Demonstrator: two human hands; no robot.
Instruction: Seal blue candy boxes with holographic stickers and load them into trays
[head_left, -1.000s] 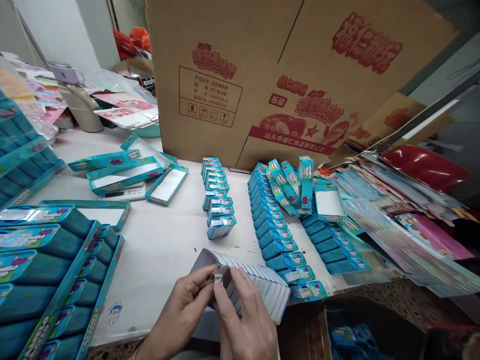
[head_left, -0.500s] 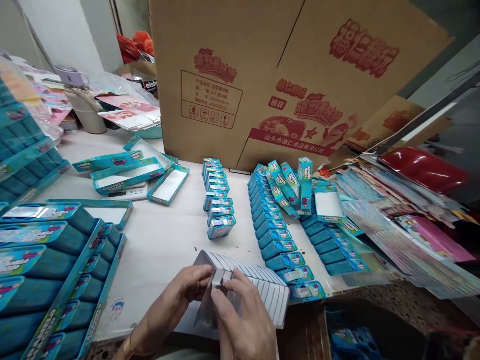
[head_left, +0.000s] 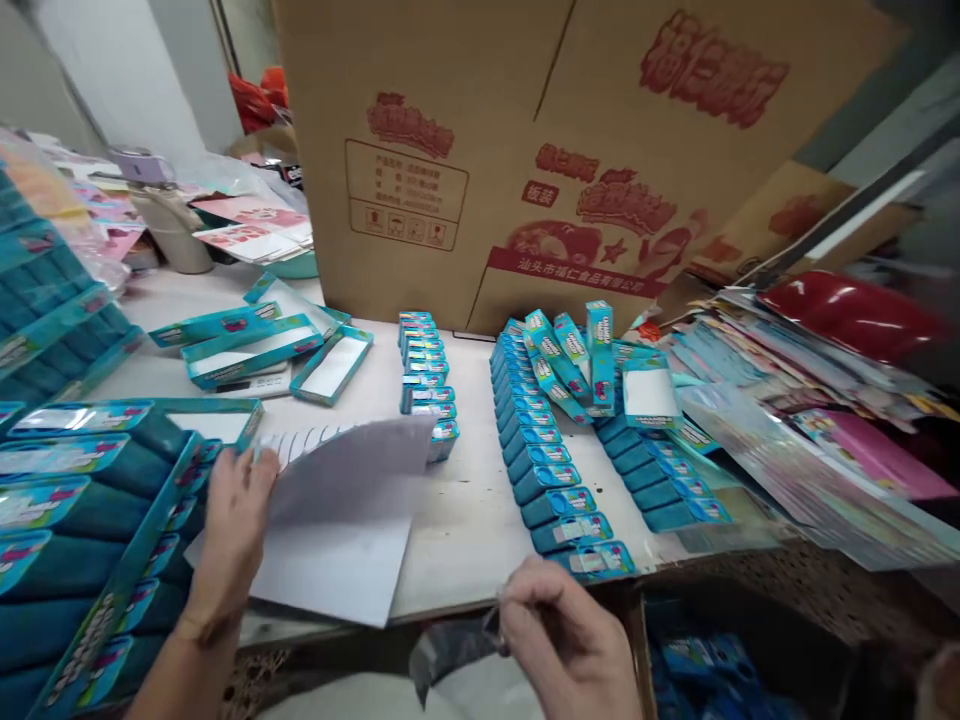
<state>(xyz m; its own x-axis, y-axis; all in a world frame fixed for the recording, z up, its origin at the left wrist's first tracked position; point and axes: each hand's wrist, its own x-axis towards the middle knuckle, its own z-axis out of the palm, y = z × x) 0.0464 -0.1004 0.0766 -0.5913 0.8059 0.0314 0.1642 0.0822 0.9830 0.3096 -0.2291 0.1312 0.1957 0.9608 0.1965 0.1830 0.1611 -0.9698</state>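
Note:
My left hand [head_left: 232, 525] grips the left edge of a white sticker sheet [head_left: 341, 520] and lifts it, so the sheet curls over the white table [head_left: 465, 520]. Down at the table's front edge, my right hand [head_left: 566, 640] is pinched on a small shiny strip [head_left: 450, 650] that hangs below the table. Rows of small blue candy boxes [head_left: 551, 475] lie just right of the sheet, and a shorter row [head_left: 424, 370] lies behind it.
Blue display trays filled with boxes [head_left: 82, 540] stack at the left. Empty blue trays [head_left: 251, 345] lie further back. A large brown carton [head_left: 540, 150] stands behind. Flat printed packaging [head_left: 810, 440] piles at the right. An open box [head_left: 705, 660] sits below the table.
Both hands were together on the sheet near the front edge. The left hand has carried the sheet leftwards, and the right hand has pulled away downwards with a strip.

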